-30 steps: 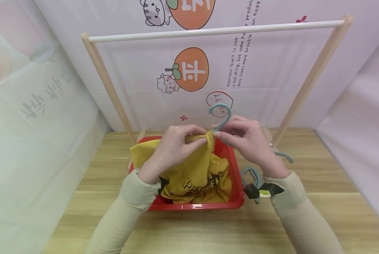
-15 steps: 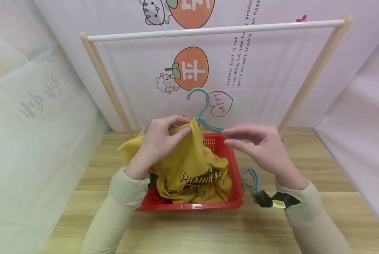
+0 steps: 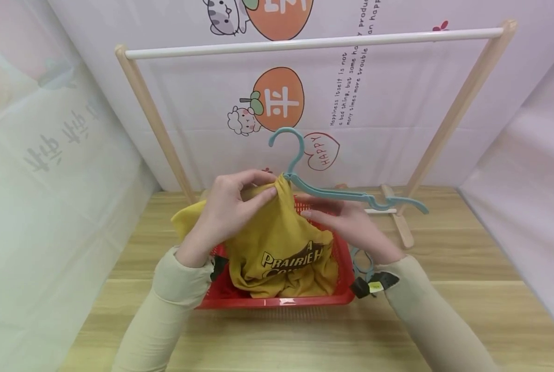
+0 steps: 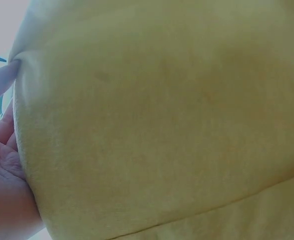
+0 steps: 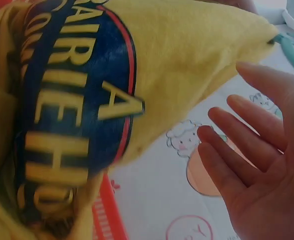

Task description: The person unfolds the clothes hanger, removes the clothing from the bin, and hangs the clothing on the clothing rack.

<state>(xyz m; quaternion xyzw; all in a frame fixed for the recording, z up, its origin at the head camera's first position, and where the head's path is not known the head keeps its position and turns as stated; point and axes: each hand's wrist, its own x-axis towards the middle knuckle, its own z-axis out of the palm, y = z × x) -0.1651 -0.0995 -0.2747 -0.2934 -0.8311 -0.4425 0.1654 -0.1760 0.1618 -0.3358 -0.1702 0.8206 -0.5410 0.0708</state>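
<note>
The shirt (image 3: 277,237) hangs from the left hand (image 3: 227,206), gathered at its top just below the hook of the hanger (image 3: 332,194), with its lower folds slumped in the basket (image 3: 277,303). The left grip is clamped on the cloth, thumb in front; whether it also pinches the hanger through the fabric I cannot tell.

What the move seems to turn on is the hanger's bare arm. From the left grip it lies to the right, its long axis running sideways and dipping toward the far end, wholly outside the shirt. The other arm is out of sight, probably inside the cloth.

The right hand (image 3: 346,219) is the nearer one to that bare arm, just below it in the head view. Its grip is apart, fingers straight and holding nothing, beside the shirt's loose edge; whether the thumb touches the cloth is unclear. So edge and bare arm both lie within easy reach of the right hand, while the left has the hook end, with the cloth's opening apparently between them
</note>
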